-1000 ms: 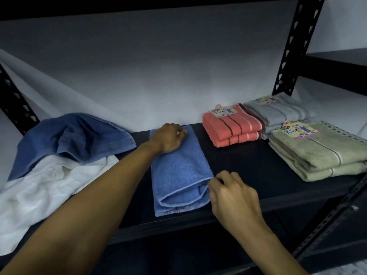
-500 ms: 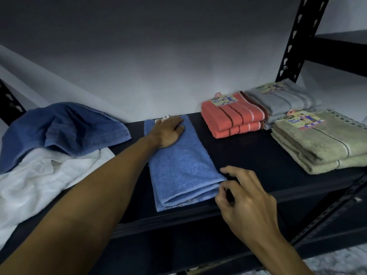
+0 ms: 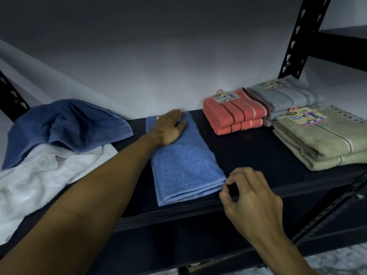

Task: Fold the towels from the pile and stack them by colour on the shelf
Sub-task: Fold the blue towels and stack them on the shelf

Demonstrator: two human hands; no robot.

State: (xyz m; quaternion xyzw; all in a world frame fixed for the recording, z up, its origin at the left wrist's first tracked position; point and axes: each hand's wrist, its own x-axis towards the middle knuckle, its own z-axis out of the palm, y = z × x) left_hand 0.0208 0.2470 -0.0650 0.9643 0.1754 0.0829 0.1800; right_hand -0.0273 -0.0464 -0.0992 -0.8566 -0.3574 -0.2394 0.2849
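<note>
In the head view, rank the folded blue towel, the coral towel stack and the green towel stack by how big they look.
1. Folded blue towel, largest as seen.
2. Green towel stack, close behind; its right end runs out of frame, so these two may be alike.
3. Coral towel stack, smallest, though it lies farther from the camera.

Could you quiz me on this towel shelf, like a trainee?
1. True or false: the left hand lies flat on the far end of the folded light blue towel.
2. Which folded stack sits nearest the right edge of the shelf? A) coral towels B) grey towels C) olive towels
3. Fill in: in the unfolded pile, the dark blue towel lies on top of a ___ towel.

Key
1. True; the right hand hovers by the towel's near right corner, fingers curled, gripping nothing.
2. C
3. white
</note>
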